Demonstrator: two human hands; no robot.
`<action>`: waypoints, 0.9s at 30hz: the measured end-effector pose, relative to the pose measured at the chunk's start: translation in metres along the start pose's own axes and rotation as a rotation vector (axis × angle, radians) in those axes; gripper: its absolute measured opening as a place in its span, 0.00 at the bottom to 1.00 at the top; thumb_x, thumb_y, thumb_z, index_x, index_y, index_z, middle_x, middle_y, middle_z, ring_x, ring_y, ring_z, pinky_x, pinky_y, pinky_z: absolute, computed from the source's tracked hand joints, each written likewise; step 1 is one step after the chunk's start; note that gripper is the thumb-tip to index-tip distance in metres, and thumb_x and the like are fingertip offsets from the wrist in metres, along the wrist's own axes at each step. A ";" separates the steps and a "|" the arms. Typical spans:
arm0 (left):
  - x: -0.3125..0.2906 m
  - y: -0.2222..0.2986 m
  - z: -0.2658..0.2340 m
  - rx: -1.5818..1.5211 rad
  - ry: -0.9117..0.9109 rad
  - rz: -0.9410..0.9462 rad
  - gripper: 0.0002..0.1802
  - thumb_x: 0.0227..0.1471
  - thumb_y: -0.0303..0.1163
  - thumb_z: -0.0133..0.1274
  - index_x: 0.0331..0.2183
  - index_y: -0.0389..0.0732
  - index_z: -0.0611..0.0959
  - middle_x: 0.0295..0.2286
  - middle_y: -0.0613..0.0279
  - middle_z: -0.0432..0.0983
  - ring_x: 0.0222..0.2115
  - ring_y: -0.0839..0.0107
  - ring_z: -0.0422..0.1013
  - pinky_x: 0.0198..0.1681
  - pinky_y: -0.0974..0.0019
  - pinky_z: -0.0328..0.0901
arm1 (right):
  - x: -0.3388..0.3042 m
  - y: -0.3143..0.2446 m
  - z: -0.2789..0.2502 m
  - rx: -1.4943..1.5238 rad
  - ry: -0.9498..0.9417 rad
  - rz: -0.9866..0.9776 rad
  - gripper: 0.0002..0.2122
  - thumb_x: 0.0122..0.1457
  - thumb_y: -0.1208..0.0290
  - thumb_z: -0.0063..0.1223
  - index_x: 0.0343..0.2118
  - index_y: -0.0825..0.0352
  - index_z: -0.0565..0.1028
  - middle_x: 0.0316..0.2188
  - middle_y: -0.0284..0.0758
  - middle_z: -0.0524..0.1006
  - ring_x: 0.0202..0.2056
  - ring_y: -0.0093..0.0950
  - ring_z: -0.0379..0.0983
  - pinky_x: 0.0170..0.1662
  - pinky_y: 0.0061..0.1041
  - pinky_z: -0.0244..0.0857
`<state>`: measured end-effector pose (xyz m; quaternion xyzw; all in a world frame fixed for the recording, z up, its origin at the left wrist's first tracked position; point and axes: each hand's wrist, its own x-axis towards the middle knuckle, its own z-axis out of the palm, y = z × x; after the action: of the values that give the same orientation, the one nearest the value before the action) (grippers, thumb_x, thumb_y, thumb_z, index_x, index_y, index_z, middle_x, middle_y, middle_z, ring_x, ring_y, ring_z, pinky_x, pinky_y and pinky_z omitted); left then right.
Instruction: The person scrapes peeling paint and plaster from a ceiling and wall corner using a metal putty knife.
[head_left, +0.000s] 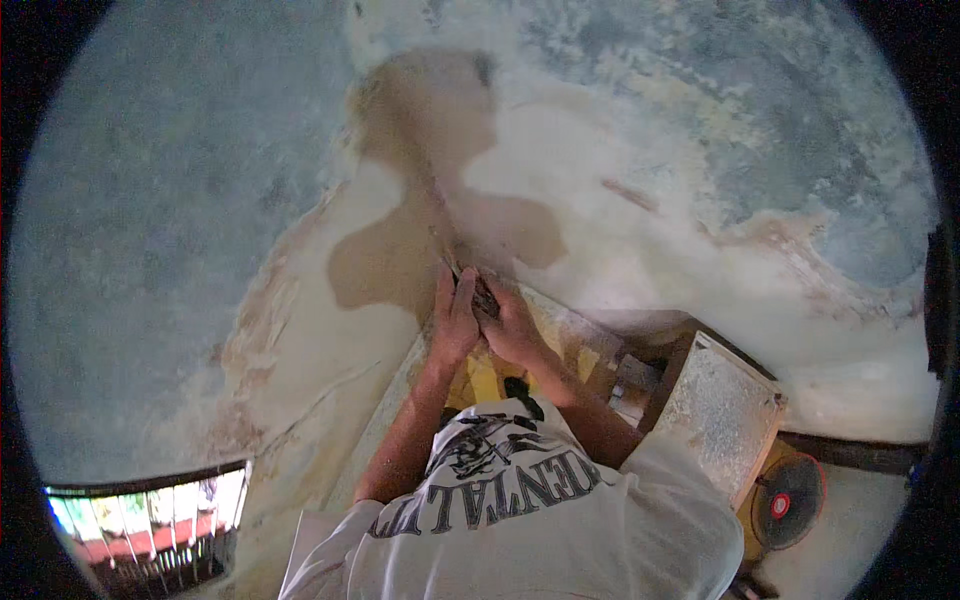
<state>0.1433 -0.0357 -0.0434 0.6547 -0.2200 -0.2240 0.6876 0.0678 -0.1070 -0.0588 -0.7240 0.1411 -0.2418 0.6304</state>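
Observation:
My left hand [456, 326] and my right hand [513, 326] are close together in front of me, fingers pointing toward the wall. Between them is a dark, narrow object [486, 298] whose kind I cannot make out. The right fingers curl around its side, and the left fingers press together along its other side. Just beyond the fingertips, a dark crack-like line runs up the pale wall [560, 150]. Below the hands shows a yellow surface [487, 380], partly covered by my forearms and white printed shirt.
Blue-grey paint [160, 200] peels off the wall, and my shadow [440, 200] falls on it. A barred window [160, 520] is at lower left. At right stand a pale speckled panel [715, 410] and a round fan [785, 503] with a red centre.

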 end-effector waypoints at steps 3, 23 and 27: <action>0.018 -0.005 0.022 -0.020 -0.062 0.087 0.13 0.63 0.39 0.40 0.42 0.40 0.70 0.30 0.67 0.68 0.32 0.74 0.65 0.36 0.69 0.63 | 0.006 0.024 -0.027 -0.142 0.106 -0.057 0.28 0.53 0.75 0.51 0.59 0.68 0.60 0.43 0.48 0.74 0.45 0.42 0.72 0.50 0.35 0.64; 0.154 0.109 0.036 -0.304 -0.655 0.292 0.37 0.61 0.39 0.43 0.64 0.40 0.46 0.38 0.64 0.68 0.36 0.76 0.64 0.42 0.72 0.63 | 0.115 -0.109 -0.019 -0.420 0.535 -0.144 0.33 0.57 0.83 0.43 0.65 0.64 0.46 0.49 0.45 0.70 0.49 0.30 0.68 0.51 0.26 0.60; 0.166 0.119 0.036 -0.451 -0.824 0.301 0.37 0.61 0.36 0.44 0.63 0.37 0.47 0.33 0.66 0.66 0.33 0.77 0.64 0.40 0.72 0.63 | 0.109 -0.114 -0.015 -0.453 0.609 -0.093 0.32 0.56 0.84 0.42 0.65 0.61 0.49 0.46 0.43 0.72 0.37 0.26 0.71 0.39 0.22 0.65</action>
<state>0.2571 -0.1587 0.0787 0.3076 -0.5119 -0.4043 0.6927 0.1405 -0.1563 0.0731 -0.7455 0.3388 -0.4370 0.3721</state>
